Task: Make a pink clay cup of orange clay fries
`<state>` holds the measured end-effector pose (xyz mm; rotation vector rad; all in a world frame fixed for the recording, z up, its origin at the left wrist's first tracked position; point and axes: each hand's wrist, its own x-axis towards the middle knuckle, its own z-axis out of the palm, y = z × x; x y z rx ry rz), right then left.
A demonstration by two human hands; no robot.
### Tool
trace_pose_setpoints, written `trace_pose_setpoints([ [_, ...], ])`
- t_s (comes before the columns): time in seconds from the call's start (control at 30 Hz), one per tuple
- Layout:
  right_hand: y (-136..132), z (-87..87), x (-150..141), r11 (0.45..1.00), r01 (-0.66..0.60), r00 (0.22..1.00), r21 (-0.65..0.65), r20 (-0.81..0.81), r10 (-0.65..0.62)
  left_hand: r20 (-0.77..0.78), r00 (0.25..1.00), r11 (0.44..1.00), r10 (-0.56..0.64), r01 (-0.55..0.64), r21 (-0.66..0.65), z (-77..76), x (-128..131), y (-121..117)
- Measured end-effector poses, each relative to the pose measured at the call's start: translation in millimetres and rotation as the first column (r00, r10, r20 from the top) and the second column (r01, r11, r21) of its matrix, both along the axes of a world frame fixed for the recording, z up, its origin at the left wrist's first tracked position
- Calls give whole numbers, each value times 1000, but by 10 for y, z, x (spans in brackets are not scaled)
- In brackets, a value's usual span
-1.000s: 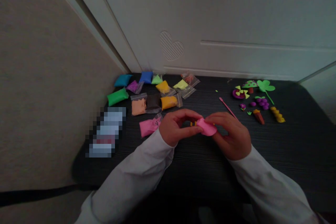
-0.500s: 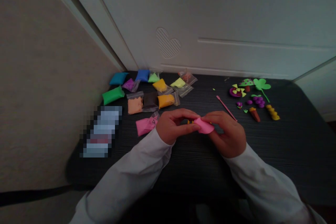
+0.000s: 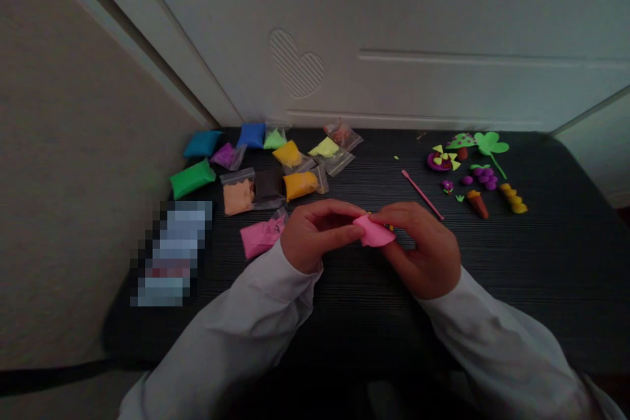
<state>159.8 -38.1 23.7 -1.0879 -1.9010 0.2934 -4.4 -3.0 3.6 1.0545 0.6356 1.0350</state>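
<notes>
The left hand [image 3: 308, 236] and the right hand [image 3: 426, 249] pinched the thin pink piece [image 3: 377, 233] between closed fingers, about midway between the near and far edges of the worktop [image 3: 354, 321]. Yellow material [image 3: 392, 228] behind it was largely hidden, possibly resting on the surface. The pink stick [image 3: 422, 194] lay just beyond the right hand.

From the middle of the dark desk [image 3: 541, 289], a pixelated oblong [image 3: 172, 252] lies at nine o'clock, a green packet [image 3: 193, 178] at ten, a green clover [image 3: 489, 144] at two, and a striped heart [image 3: 298, 67] on the white panel [image 3: 443, 6] at eleven.
</notes>
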Motion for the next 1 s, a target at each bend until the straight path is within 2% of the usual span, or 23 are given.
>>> trace_pose_setpoints([
  [0.1, 1, 14, -1, 997, -5, 998, -71, -55, 1, 0, 1000, 999, 7, -7, -35, -8, 3, -10],
  [0.2, 10, 14, -11, 967, 6, 976, -256, -210, -61, -11, 1000, 1000, 27, -27, -5, -5, 9, -9],
  [0.27, 23, -3, -21, 906, -70, 923, -418, -371, -99, 8, 999, 999, 44, -44, -21, 10, 20, -3],
  [0.33, 38, -31, -33, 818, -228, 834, -528, -539, -115, 33, 997, 996, 66, -64, -70, 34, 39, 2],
  [0.4, 50, -60, -46, 741, -376, 740, -556, -661, -121, 50, 997, 990, 57, -50, -132, 61, 64, -2],
  [0.43, 52, -72, -53, 721, -417, 707, -553, -696, -125, 59, 998, 986, 37, -26, -166, 72, 78, -8],
  [0.5, 51, -85, -65, 714, -445, 678, -540, -725, -126, 92, 995, 970, -34, 55, -236, 87, 103, -28],
  [0.6, 37, -85, -81, 714, -441, 690, -544, -714, -118, 146, 983, 939, -110, 151, -310, 90, 125, -58],
  [0.8, 15, -80, -88, 710, -453, 693, -539, -714, -100, 180, 974, 910, -136, 195, -367, 93, 115, -56],
  [1.0, 13, -88, -85, 705, -446, 698, -551, -707, -111, 234, 961, 905, -144, 224, -362, 97, 128, -60],
])
